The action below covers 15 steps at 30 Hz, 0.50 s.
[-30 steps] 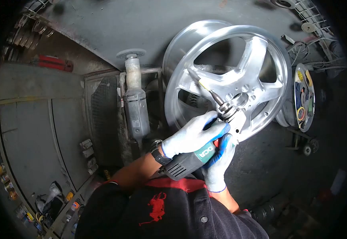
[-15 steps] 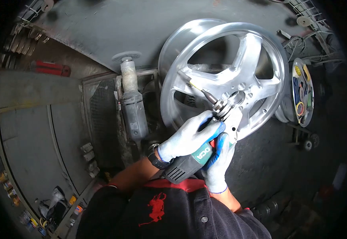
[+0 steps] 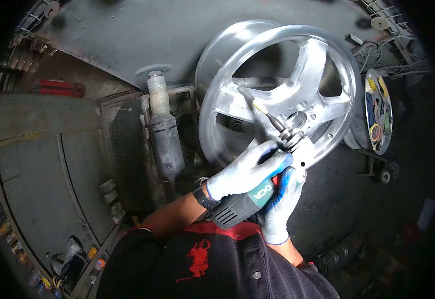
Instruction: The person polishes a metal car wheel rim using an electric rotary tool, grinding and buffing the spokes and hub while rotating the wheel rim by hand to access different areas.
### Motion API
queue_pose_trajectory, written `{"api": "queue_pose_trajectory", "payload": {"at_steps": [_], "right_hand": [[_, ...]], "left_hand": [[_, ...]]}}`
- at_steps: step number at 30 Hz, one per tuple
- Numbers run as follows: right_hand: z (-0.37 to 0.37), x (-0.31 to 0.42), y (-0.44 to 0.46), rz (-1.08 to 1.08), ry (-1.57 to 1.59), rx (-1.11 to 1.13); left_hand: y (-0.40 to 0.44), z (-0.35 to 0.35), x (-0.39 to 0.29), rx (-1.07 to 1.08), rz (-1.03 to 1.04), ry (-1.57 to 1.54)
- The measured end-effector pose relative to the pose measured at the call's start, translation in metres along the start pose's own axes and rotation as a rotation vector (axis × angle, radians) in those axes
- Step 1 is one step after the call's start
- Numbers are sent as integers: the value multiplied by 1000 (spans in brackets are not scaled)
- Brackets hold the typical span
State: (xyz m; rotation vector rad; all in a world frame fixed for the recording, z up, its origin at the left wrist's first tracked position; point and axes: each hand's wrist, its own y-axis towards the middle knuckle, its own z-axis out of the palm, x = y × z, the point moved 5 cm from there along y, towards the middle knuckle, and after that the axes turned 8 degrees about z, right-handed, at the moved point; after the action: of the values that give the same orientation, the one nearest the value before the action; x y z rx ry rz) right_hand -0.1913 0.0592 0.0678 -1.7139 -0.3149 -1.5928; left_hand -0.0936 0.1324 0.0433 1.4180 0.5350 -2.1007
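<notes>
Fingers of our left hand (image 3: 250, 172) and right hand (image 3: 283, 207) clamped on the grinder (image 3: 261, 194) before the wheel (image 3: 297, 90), we risk a gouged spoke (image 3: 231, 104) should a loosened grip let the bit (image 3: 276, 122) skid.

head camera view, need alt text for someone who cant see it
Gloved left hand and right hand grip a green-and-grey power tool, its slim attachment extending in front of a shiny spoked wheel rim. At picture left is a dusty grey tool with a disc at its upper end.
</notes>
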Motion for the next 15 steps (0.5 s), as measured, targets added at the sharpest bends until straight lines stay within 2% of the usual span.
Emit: {"api": "queue_pose_trajectory", "payload": {"at_steps": [3, 5, 9, 10, 12, 15], "right_hand": [[4, -6, 0, 6, -21, 61], [10, -6, -1, 6, 9, 104], [3, -6, 0, 50, 107, 93], [-1, -10, -1, 79, 222, 111], [-12, -12, -2, 63, 217, 85], [-17, -2, -1, -14, 151, 87]], "left_hand": [[-9, -6, -12, -10, 7, -93], [-10, -9, -15, -36, 100, -83], [-5, -4, -13, 17, 44, -71], [-3, -3, -13, 24, 42, -76], [2, 4, -10, 54, -47, -62], [7, 15, -3, -20, 18, -159]]}}
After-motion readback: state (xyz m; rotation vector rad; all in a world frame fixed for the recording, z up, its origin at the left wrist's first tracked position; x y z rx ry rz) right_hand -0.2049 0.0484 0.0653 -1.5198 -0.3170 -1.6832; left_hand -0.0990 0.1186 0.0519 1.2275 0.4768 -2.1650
